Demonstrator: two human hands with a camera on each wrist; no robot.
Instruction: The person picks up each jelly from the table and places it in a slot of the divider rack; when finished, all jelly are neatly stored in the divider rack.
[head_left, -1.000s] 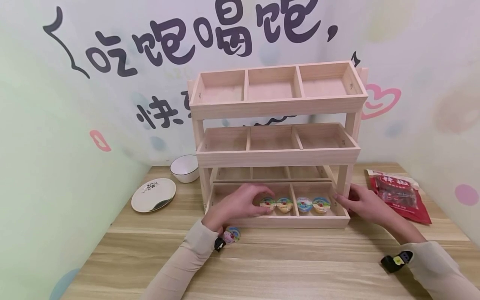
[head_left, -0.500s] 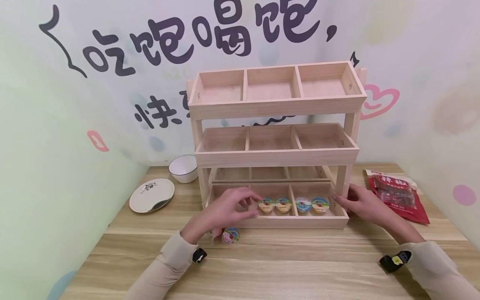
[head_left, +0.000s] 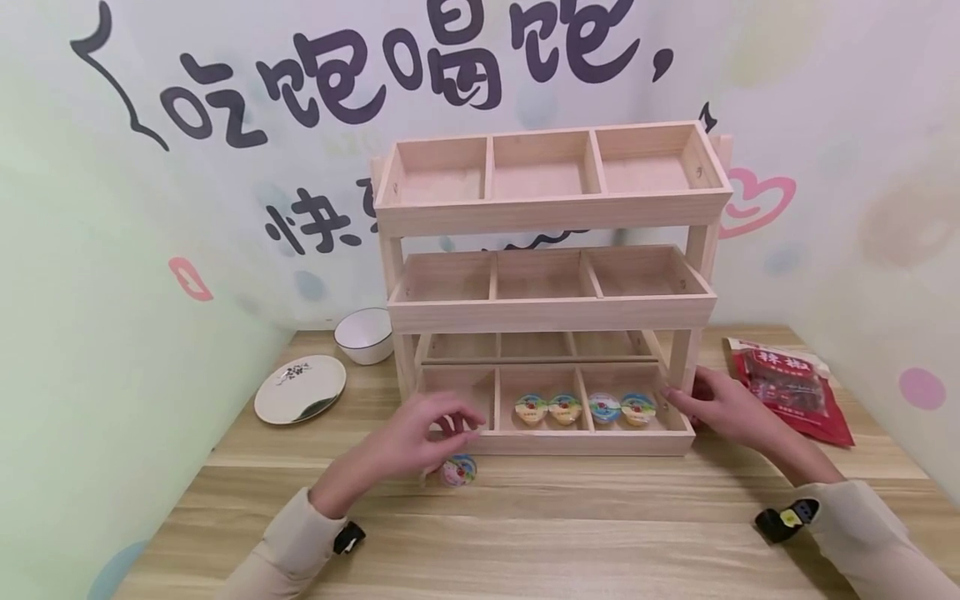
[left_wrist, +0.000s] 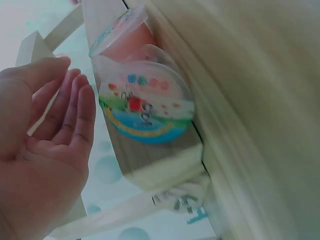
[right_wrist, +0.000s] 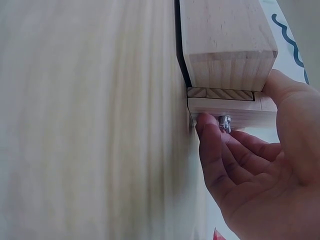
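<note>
A three-tier wooden rack (head_left: 555, 313) stands on the table, each tier divided into compartments. Two jelly cups (head_left: 531, 409) sit in the bottom tier's middle compartment, and a second pair of cups (head_left: 604, 407) in its right one. My left hand (head_left: 408, 437), fingers loosely bent around nothing, hovers before the bottom left compartment. Below it lies a pink jelly cup (head_left: 459, 471); in the left wrist view another pink cup (left_wrist: 135, 42) rests behind the nearer cup (left_wrist: 147, 102). My right hand (head_left: 723, 406) grips the rack's bottom right end, fingers beside a metal bolt (right_wrist: 225, 124).
At the left are a patterned plate (head_left: 300, 389) and a white bowl (head_left: 365, 336). A red food packet (head_left: 791, 387) lies right of the rack. Behind everything rises a wall (head_left: 187, 333) with printed lettering.
My left hand has drawn back left from the middle compartment, leaving the two cups there, and moved down toward the cups on the table. The right hand keeps its place.
</note>
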